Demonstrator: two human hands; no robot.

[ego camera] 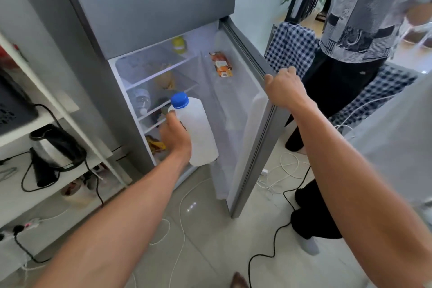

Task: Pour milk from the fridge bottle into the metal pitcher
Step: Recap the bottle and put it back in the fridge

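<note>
Milk bottle [198, 128]: white plastic, blue screw cap [179, 100] on, held in the air in front of the open lower fridge compartment [163, 91], tilted with the cap toward the shelves. Left hand [175, 138] grips it round the body, thumb up near the shoulder, fingers curled behind. Bottle looks opaque; fill level cannot be read.

Right hand [284, 91] is curled over the top edge of the open fridge door [252, 124], holding it. An orange carton [223, 64] sits in the upper door rack.

Step in hand, as judged: the fetch. Bottle is clear of the shelves; cap not yet removed, nothing poured. Metal pitcher is not in view.

Next move calls for: swing the door closed with the right hand, carry the bottle upright to wherever the pitcher stands, then free a hand to unscrew the cap.

Surroundings: kettle [56, 147] on a white shelf at left; cables [275, 241] trail across the tiled floor, a trip risk when turning. A second person [350, 30] stands just behind the door.
</note>
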